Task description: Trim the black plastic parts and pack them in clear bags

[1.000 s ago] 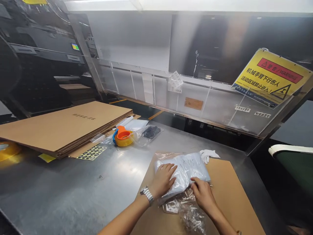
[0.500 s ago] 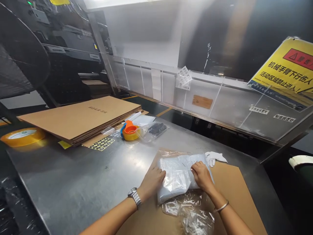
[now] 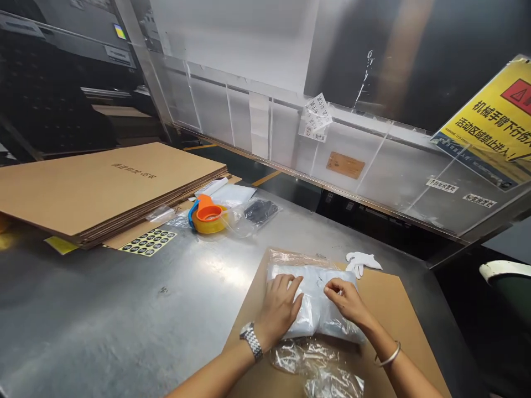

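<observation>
A pale package in clear plastic wrap (image 3: 309,323) lies on a brown cardboard sheet (image 3: 392,315). My left hand (image 3: 282,304) rests on the package's left side, its fingers spread and slightly curved. Over the right half of the package, my right hand (image 3: 346,298) has thumb and forefinger pinched together; what lies between the fingertips, if anything, is too small to make out. Dark marks show on the wrap near those fingertips. Crumpled clear plastic (image 3: 327,367) spreads out below the package, toward me.
White gloves (image 3: 363,262) lie beyond the package. On the metal table (image 3: 124,315) are an orange tape dispenser (image 3: 209,214), a bagged dark item (image 3: 260,211), a sticker sheet (image 3: 148,241) and stacked cardboard (image 3: 103,182). A transparent panel (image 3: 290,132) with a yellow warning sign (image 3: 493,121) stands behind.
My left hand has moved from the package's left edge onto its top, and its fingers have opened. My right hand remains pinched nearby. The package lies flatter, and the view has shifted right.
</observation>
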Demonstrator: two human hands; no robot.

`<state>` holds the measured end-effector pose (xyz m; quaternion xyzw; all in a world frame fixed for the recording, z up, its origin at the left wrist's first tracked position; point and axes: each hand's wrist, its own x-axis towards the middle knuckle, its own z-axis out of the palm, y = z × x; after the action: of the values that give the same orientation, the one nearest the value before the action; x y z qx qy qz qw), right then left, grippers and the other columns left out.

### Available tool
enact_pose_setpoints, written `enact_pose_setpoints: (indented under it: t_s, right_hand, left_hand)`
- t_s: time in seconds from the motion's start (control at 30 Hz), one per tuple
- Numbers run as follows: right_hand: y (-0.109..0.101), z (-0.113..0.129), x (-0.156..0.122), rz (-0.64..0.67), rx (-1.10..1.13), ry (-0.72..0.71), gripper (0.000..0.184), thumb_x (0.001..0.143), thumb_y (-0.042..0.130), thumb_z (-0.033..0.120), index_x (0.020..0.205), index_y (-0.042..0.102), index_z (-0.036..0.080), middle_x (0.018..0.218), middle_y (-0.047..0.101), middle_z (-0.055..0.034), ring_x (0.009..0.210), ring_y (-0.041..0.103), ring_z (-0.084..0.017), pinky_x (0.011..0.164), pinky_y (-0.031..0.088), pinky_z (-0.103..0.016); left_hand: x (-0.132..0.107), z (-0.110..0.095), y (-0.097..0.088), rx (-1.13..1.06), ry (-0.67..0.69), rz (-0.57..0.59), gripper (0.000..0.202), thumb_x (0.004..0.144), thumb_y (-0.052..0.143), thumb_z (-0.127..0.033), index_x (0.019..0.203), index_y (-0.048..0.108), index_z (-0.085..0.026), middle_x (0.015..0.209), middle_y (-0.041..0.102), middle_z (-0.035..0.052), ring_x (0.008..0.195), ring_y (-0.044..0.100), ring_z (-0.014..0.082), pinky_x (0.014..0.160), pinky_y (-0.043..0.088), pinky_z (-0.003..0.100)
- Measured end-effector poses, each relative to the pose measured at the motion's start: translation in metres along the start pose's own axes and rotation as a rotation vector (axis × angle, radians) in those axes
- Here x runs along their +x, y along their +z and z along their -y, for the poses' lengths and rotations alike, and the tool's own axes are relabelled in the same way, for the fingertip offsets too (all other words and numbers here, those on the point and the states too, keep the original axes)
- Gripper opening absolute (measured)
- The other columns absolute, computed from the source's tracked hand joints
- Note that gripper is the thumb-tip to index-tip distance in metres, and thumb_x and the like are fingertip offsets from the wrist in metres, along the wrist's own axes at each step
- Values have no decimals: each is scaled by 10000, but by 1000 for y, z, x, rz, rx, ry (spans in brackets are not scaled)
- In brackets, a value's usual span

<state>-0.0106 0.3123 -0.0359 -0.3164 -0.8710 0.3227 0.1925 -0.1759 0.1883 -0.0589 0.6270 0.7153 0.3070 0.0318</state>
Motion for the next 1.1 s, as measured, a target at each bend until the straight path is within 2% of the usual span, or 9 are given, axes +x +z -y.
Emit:
enact_pose_setpoints:
  t_s: [0.2, 0.4, 0.53, 0.63, 0.73, 0.8, 0.87, 1.0, 1.1]
  right_hand:
    - [-2, 1, -10, -4, 20, 30, 222, 840, 471, 307, 681, 568, 186, 686, 580, -9, 702, 528, -154, 653, 403, -261]
    - [5, 11, -25, -13, -50, -29, 219, 873, 413, 293, 703, 519, 204, 749, 566, -31, 768, 509, -182, 726, 397, -312]
    - [9, 12, -29, -7, -89, -51, 209, 867, 400, 269, 696, 505, 211, 727, 561, -32, 739, 506, -185, 690, 406, -313]
    - [5, 9, -28, -19, -106, -26, 156, 830, 398, 217, 720, 509, 209, 738, 570, -31, 744, 531, -183, 677, 430, -302]
    - [4, 14, -20, -43, -131, -22, 199, 783, 408, 179, 942, 527, 197, 923, 589, -61, 894, 543, -206, 797, 429, -338]
    - [9, 24, -12, -39, -158, -48, 327, 806, 421, 215, 1128, 474, 194, 1079, 560, -91, 1009, 508, -226, 886, 384, -373]
    - [20, 37, -3, 11, -192, -82, 365, 833, 455, 281, 1190, 460, 203, 1100, 564, -95, 1017, 503, -233, 890, 373, -376]
    - [49, 55, 18, 134, -278, -69, 199, 774, 587, 293, 939, 605, 183, 897, 621, -89, 870, 546, -242, 757, 411, -349]
    - [59, 53, 32, 192, -301, -16, 86, 807, 567, 232, 778, 609, 163, 772, 617, -54, 742, 565, -183, 681, 430, -314]
  left_hand:
    - [-11, 2, -4, -36, -228, -29, 233, 870, 406, -323, 928, 567, -164, 902, 588, 97, 877, 499, 271, 759, 375, 411]
    - [-6, 9, -4, -134, -357, -56, 348, 815, 462, -454, 900, 599, -145, 876, 577, 121, 882, 469, 303, 786, 349, 438]
    - [8, 8, 1, -314, -371, -28, 180, 776, 509, -317, 703, 606, -184, 741, 599, 69, 813, 500, 263, 749, 355, 389]
    - [14, 13, 3, -515, -430, -2, 212, 771, 479, -264, 598, 568, -181, 613, 587, 35, 659, 520, 196, 634, 376, 312]
    - [15, 20, 0, -732, -496, -1, 243, 770, 493, -334, 611, 557, -162, 601, 601, 31, 576, 531, 157, 552, 382, 264]
    - [15, 22, -4, -849, -521, -18, 267, 760, 515, -383, 632, 555, -153, 618, 620, 39, 584, 551, 151, 555, 398, 253]
    - [16, 21, -8, -931, -529, -38, 276, 750, 535, -408, 657, 560, -150, 643, 642, 49, 609, 568, 150, 583, 420, 253]
    - [18, 18, -12, -980, -524, -50, 270, 747, 543, -413, 693, 566, -149, 671, 662, 59, 627, 579, 152, 605, 440, 261]
    - [16, 19, -10, -912, -515, -67, 282, 787, 484, -410, 700, 565, -154, 706, 651, 61, 661, 576, 162, 626, 442, 276]
